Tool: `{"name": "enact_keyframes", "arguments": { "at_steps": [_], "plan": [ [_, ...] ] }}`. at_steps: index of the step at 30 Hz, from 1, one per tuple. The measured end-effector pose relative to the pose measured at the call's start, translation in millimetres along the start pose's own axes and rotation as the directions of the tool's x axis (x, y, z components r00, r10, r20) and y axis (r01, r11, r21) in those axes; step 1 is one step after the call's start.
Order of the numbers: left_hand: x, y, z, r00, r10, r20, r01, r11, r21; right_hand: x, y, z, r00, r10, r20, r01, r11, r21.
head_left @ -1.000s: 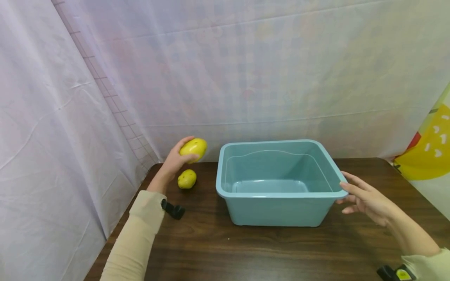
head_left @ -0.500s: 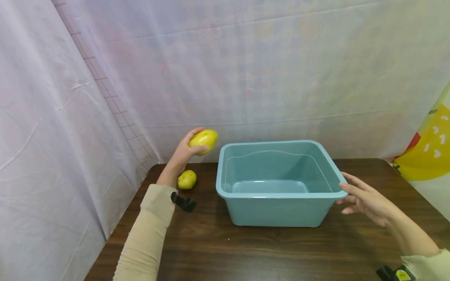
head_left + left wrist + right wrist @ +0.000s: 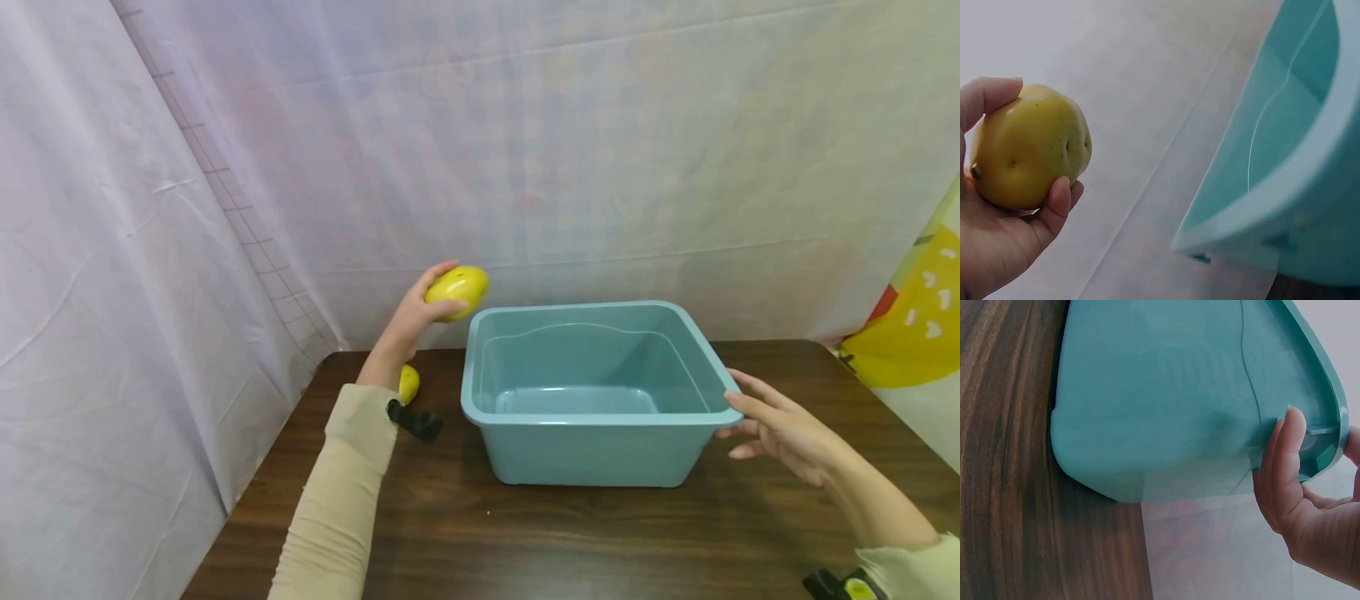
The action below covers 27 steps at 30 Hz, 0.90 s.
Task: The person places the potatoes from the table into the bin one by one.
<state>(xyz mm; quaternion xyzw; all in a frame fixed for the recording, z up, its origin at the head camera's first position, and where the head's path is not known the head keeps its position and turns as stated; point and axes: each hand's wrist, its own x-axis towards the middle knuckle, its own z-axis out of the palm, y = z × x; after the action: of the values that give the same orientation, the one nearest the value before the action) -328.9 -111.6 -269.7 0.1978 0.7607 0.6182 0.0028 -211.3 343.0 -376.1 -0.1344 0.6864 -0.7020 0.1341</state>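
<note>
Your left hand (image 3: 417,318) is curled round a yellow fruit (image 3: 463,286), thumb and fingers closed firmly about it, held clear of the tabletop (image 3: 585,542). Your right hand (image 3: 783,429) pinches the rim of the blue basin (image 3: 592,452) at its near right corner: thumb over the lip, longer fingers underneath, against the outside wall.

Key relation: the held fruit lies to the right of your left palm, up near the basin's back left corner and apart from it. Its long axis tilts gently, the far end rising to the right, toward the basin. The left is the nearer hand to that side; the right is at the opposite corner. Whether any of the fruit overhangs the rim, you can't tell from the head view.

The left wrist view does show a gap between fruit and rim, also dents and dark specks on the skin. The right wrist view gives the fingers tucked under the lip, which the head view partly hides. Only the head view shows the basin's floor.

Farther out, a second yellow fruit (image 3: 409,383) sits toward the tabletop's back left corner, partly covered by your left wrist. Behind the back edge hangs a pale cloth (image 3: 570,150).
</note>
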Motion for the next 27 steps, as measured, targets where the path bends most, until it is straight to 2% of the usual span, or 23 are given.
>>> {"name": "enact_keyframes", "arguments": {
  "at_steps": [16,21,27],
  "plan": [
    [19.2,-1.4,30.3,0.998,-0.017,0.055,0.021,0.997,-0.080,0.6,0.7,0.9,1.000,0.005,-0.013,-0.005,1.000,-0.024],
    [25.5,-0.3,37.3,0.998,-0.026,0.050,0.031,0.994,-0.108,0.3,0.0,0.8,1.000,-0.001,-0.010,0.001,1.000,-0.023],
    [29.9,1.8,42.4,0.997,-0.040,0.073,0.049,0.991,-0.128,1.5,-0.8,1.7,1.000,0.006,-0.016,-0.006,0.999,-0.031]
  ]
}}
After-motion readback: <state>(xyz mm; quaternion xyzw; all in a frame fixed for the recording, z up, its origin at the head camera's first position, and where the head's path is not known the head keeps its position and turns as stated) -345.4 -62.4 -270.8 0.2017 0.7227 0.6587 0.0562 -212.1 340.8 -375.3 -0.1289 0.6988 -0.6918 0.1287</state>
